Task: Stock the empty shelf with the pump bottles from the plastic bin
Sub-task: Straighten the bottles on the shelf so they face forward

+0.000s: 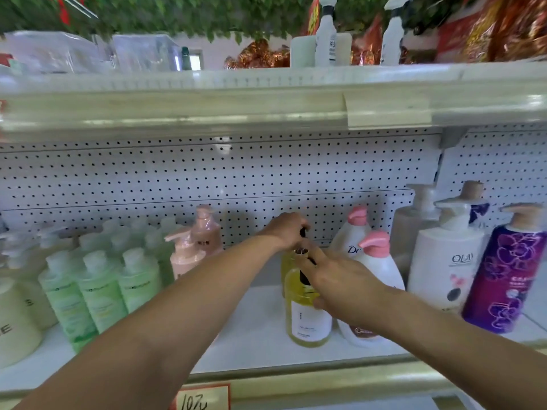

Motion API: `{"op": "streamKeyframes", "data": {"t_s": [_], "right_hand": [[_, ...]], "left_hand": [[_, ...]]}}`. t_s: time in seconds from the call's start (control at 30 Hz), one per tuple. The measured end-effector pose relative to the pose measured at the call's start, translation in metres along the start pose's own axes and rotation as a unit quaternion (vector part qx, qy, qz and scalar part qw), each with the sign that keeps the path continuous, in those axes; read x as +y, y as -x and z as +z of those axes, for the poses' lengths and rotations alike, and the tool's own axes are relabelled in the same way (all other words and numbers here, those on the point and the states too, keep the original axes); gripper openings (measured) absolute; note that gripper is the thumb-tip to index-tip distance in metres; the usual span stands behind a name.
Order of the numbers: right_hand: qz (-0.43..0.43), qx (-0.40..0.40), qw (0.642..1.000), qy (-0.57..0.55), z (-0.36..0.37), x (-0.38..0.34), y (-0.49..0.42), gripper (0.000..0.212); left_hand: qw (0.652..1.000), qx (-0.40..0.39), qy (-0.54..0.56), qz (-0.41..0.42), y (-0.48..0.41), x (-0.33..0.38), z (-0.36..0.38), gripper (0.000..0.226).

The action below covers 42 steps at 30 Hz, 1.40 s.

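Note:
A yellow pump bottle point(307, 321) with a white label and a black pump stands on the white shelf point(254, 329), right of the middle. My right hand point(340, 279) is wrapped around its neck and shoulder. A second yellow bottle point(287, 261) stands just behind it, mostly hidden. My left hand point(287, 229) reaches over and closes on that rear bottle's black pump head. The plastic bin is not in view.
Green bottles point(97, 288) and cream bottles point(14, 318) fill the shelf's left, with pink ones point(192, 250) behind. White Dove bottles with pink pumps point(376, 261), a white Olay bottle point(447, 261) and a purple bottle point(503, 279) stand right. An upper shelf point(266, 99) overhangs.

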State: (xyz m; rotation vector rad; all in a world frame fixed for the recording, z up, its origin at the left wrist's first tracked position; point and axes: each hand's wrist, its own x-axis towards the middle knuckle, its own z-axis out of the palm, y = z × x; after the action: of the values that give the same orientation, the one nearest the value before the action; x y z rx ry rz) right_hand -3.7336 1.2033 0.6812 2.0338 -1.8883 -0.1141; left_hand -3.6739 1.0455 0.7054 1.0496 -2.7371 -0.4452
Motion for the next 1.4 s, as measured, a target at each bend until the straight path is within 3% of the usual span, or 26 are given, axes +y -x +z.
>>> {"op": "streamKeyframes", "data": {"t_s": [0.23, 0.5, 0.87, 1.17, 1.4], "right_hand": [[0.0, -0.025, 0.998, -0.065, 0.006, 0.003, -0.003, 0.084], [-0.002, -0.054, 0.994, -0.097, -0.001, 0.005, -0.003, 0.063], [-0.01, -0.058, 0.996, -0.061, 0.004, 0.003, -0.003, 0.066], [-0.006, -0.055, 0.989, -0.137, 0.004, 0.009, -0.004, 0.076], [0.001, -0.029, 0.988, -0.15, 0.003, -0.003, -0.003, 0.081]], "left_hand": [[0.999, 0.01, -0.034, 0.021, 0.0, 0.001, -0.004, 0.044], [0.996, 0.0, -0.082, -0.019, 0.009, -0.023, -0.018, 0.047], [0.994, 0.012, -0.107, -0.034, 0.017, -0.04, -0.027, 0.042], [0.987, -0.006, -0.159, -0.018, 0.038, -0.03, -0.024, 0.049], [0.999, -0.039, 0.002, 0.018, 0.089, -0.013, -0.028, 0.04]]}}
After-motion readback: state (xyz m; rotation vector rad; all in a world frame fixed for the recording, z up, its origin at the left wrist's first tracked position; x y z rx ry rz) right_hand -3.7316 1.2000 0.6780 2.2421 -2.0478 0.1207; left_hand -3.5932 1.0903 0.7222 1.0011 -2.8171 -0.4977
